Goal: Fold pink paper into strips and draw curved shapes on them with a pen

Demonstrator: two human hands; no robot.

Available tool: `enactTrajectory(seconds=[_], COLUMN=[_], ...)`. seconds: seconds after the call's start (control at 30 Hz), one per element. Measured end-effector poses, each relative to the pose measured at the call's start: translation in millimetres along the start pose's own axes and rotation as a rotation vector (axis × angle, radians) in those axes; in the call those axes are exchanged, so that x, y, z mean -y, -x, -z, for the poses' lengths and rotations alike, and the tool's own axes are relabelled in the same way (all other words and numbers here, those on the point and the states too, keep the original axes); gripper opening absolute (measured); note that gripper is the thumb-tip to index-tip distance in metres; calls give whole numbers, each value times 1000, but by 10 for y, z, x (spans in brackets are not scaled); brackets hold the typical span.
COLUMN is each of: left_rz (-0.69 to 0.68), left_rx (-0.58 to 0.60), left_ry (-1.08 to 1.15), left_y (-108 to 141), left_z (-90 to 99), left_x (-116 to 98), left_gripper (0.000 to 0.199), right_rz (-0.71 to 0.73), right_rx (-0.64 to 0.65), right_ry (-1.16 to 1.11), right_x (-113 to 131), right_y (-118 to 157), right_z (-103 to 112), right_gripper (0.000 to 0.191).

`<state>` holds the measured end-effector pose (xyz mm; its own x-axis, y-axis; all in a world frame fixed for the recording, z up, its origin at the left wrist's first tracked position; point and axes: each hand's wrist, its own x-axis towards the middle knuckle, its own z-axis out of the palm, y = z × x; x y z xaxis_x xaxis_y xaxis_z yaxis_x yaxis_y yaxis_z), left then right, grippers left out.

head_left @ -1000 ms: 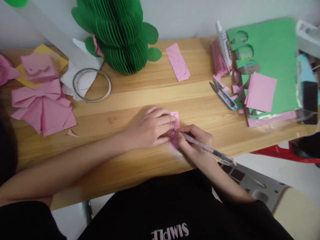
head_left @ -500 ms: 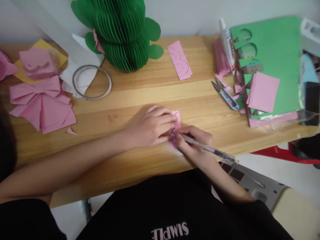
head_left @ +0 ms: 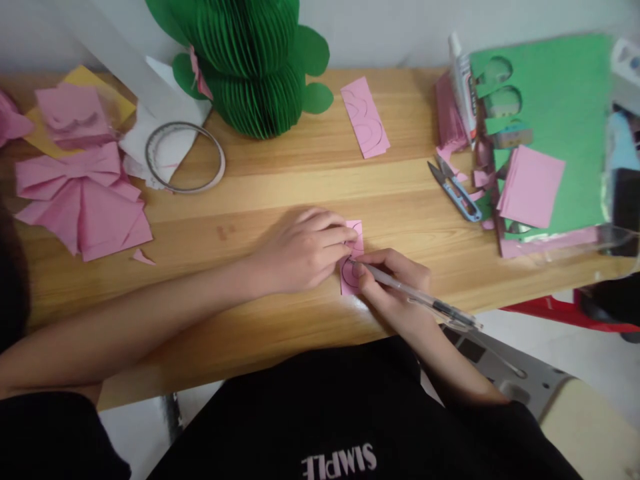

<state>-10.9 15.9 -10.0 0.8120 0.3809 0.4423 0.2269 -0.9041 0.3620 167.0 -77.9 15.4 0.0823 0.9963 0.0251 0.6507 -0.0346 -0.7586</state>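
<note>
A small pink paper strip with dark curved lines lies upright on the wooden table near its front edge. My left hand rests flat beside it, fingers spread a little, with fingertips on the strip's left side. Pinched in my right hand is a clear pen, its tip touching the strip near the middle. Part of the strip is hidden under my fingers. Farther back lies another pink piece with drawn curves.
At the back stands a green honeycomb paper shape. Folded pink paper and a tape roll are on the left. Blue-handled snips, a glue tube, pink squares and green sheets lie on the right.
The view has shifted slightly. My left fingers have drawn together and back a little, uncovering more of the strip's lower part, where a longer curved line shows.
</note>
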Motion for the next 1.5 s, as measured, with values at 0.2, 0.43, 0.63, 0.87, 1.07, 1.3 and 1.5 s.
enactTrajectory(seconds=[0.2,0.43,0.63,0.87,1.07,1.3,1.5], left_rz=[-15,-14,-3,45,-39,-102,-100], left_rx=[6,-9,-13,112,160,216,210], left_ry=[0,-2,-21,45,32,74,88], left_y=[-7,6,8,22,1,27,20], left_z=[-5,-33,-33,14,60,65,75], left_x=[17,30,30,67,141,237,229], left_gripper=[24,24,26,26,31,40,42], right_rz=[20,10,-17,564,670,672,584], right_rx=[42,53,-87,84,96,85,84], right_ry=[-40,-74,-48,190,328,348,234], right_x=[17,12,-42,-210,-263,-225,-140], right_y=[14,7,109,231,301,277,164], right_z=[26,25,67,181,166,162,154], right_gripper=[4,5,15,25,29,25,15])
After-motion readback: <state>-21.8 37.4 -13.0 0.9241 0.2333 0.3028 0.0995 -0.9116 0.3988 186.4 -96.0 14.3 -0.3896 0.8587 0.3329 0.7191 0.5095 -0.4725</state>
